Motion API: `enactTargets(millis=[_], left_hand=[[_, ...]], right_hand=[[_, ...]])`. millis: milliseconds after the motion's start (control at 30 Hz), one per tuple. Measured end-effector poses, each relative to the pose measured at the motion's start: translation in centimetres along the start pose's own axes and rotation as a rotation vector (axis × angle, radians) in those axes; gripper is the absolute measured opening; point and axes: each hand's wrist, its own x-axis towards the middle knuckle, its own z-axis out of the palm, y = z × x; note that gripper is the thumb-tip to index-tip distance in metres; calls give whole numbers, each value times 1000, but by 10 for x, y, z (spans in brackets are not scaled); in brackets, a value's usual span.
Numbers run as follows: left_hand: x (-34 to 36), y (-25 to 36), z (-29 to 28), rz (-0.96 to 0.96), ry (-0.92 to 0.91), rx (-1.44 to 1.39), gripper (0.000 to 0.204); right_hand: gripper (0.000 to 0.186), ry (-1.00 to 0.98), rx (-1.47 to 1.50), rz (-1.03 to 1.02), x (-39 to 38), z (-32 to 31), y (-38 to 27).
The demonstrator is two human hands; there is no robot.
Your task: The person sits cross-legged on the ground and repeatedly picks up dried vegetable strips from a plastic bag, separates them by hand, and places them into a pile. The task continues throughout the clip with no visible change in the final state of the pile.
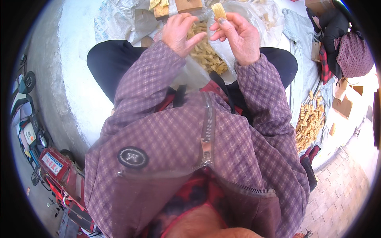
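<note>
clearly, in the head view, the right hand (238,37) is pinching a small pale wooden strip (218,10) upright at its fingertips, lifting it clear for handling. the left hand (179,33), loosely curled and holding nothing, is hovering over the heap of tan wooden pieces (204,53) gathered on the clear plastic sheet (190,73) across the lap's middle, keeping stock close.

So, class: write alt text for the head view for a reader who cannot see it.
A seated person's right hand pinches a small bundle of pale sticks while the left hand reaches into a pile of sticks on the lap. More bundles lie to the right.
</note>
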Motion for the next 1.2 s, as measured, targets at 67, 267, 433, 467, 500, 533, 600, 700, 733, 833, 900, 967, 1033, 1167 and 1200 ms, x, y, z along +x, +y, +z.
enactTargets(millis=[67,267,433,467,500,533,600,700,733,833,900,967,1033,1167,1200], left_hand=[[-12,3,0,-145,-202,-25,30],[-39,49,7,-848,-589,-1684,43],[-29,51,13,-673,-686,-1450,27],[-27,60,13,-644,-644,-1330,24],[-24,74,10,-798,-582,-1243,18],[-24,71,11,-713,-623,-1177,17],[-25,61,9,-545,-695,-1042,14],[-30,59,11,-319,-485,-529,9],[-32,60,10,-232,-362,-351,12],[-20,61,-2,-67,-301,-461,38],[-16,58,-7,74,-341,-550,47],[-23,35,2,153,-424,-570,44],[-25,20,6,210,-491,-518,35],[-31,27,6,-17,-411,-452,22],[-30,28,6,-162,-434,-558,20]], right_hand=[[23,26,69,11,-25,8,-5],[17,22,190,101,-75,29,-16],[17,104,-34,-6,-79,21,-20],[19,171,-112,-22,-77,16,-20],[17,212,-161,20,-73,11,-10],[16,213,-212,28,-72,10,-3],[13,211,-313,44,-72,11,9],[17,201,-385,115,-73,9,21],[17,198,-398,161,-73,9,23],[21,5,51,424,-68,-4,27],[24,-159,259,549,-64,-13,25],[25,-246,278,547,-65,-14,30],[25,-295,338,590,-65,-14,33],[27,-20,-160,348,-71,5,26],[26,-4,-143,332,-71,5,27]])
